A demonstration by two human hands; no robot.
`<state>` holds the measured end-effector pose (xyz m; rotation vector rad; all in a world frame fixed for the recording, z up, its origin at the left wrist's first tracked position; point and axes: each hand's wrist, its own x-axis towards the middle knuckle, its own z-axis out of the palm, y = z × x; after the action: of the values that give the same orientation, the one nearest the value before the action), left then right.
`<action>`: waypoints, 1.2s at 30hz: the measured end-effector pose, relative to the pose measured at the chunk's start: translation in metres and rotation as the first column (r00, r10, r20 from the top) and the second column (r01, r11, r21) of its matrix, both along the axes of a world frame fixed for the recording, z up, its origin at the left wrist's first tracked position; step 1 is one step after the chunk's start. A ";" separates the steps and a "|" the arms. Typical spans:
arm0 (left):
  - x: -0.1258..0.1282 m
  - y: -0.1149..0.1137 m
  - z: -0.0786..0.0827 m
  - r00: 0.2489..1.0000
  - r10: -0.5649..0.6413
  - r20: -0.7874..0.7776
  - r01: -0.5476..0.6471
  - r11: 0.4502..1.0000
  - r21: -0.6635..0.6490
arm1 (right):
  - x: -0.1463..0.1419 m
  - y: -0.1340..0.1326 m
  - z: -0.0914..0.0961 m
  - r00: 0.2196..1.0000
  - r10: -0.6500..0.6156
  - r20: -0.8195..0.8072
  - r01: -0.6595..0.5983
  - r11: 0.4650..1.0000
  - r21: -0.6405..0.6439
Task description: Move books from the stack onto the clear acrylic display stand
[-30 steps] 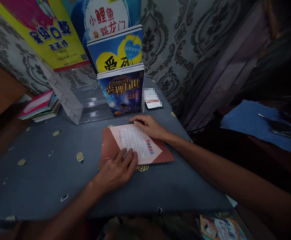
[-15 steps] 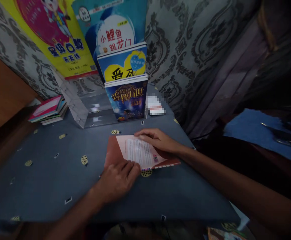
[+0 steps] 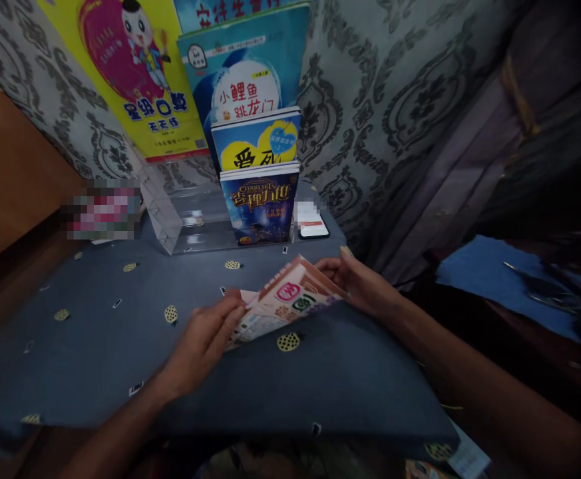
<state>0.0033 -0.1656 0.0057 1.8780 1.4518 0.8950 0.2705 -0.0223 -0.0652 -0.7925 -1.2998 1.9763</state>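
Observation:
A thin paperback book (image 3: 283, 305) with a pinkish-brown cover and coloured lettering is tilted up off the table in front of me. My left hand (image 3: 210, 332) grips its left end, thumb and fingers pinched together on it. At the other end, my right hand (image 3: 353, 283) has its fingers behind the book's upper right edge, with the thumb pointing up. Behind the book stands a clear acrylic rack (image 3: 163, 226). It holds several books, the front one a dark blue paperback (image 3: 259, 207).
A phone (image 3: 313, 223) with a lit screen lies right of the rack. Left of it is a small stack of books (image 3: 105, 211), partly blurred out. A tall yellow workbook (image 3: 135, 86) leans in the rack. The table (image 3: 85, 359) has a dark patterned cloth; its right edge lies under my right forearm.
The book has gone from lying low on the table to being lifted and tilted, turning a different face toward me. My left hand moved left; my right hand moved right to the book's edge.

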 end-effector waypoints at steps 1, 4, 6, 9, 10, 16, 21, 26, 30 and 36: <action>-0.002 0.002 0.002 0.999 0.038 0.037 -0.038 0.999 -0.010 | 0.000 -0.001 0.000 0.999 -0.029 -0.024 0.029 1.000 0.003; -0.009 0.007 0.004 0.980 0.134 0.147 -0.127 0.990 -0.058 | -0.007 -0.007 0.000 0.986 -0.117 -0.120 0.120 0.993 0.019; -0.013 0.009 0.002 0.963 0.163 0.214 -0.149 0.985 -0.083 | -0.016 -0.011 0.001 0.975 -0.138 -0.176 0.146 0.989 0.032; -0.020 0.010 -0.001 0.934 0.207 0.292 -0.187 0.978 -0.094 | -0.029 -0.016 0.002 0.970 -0.097 -0.221 0.112 0.992 0.058; -0.022 0.011 0.000 0.922 0.222 0.317 -0.200 0.975 -0.100 | -0.033 -0.018 0.003 0.972 -0.075 -0.221 0.092 0.993 0.069; -0.044 0.036 0.013 0.851 0.244 0.465 -0.184 0.968 -0.171 | -0.045 -0.026 0.010 0.978 0.075 -0.197 -0.055 0.993 0.103; -0.069 0.079 0.011 0.890 0.191 0.414 -0.054 0.946 -0.320 | -0.049 -0.036 0.021 0.962 0.133 -0.238 -0.130 0.991 0.027; -0.092 0.115 -0.012 0.977 0.040 0.208 0.058 0.895 -0.443 | -0.053 -0.040 0.014 0.957 0.233 -0.172 -0.250 0.965 -0.083; -0.094 0.121 -0.020 0.972 -0.141 -0.187 0.083 0.954 -0.288 | -0.049 -0.029 -0.003 0.985 0.137 0.108 -0.143 0.989 0.045; -0.032 0.086 -0.025 0.671 0.011 -0.741 0.082 0.993 0.089 | -0.038 -0.005 -0.007 0.934 -0.226 0.278 0.093 0.902 0.421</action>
<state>-0.0285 -0.0793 -0.0189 2.5151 1.8220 0.1449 0.2327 -0.0277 -0.0720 -1.0034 -1.6988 1.4141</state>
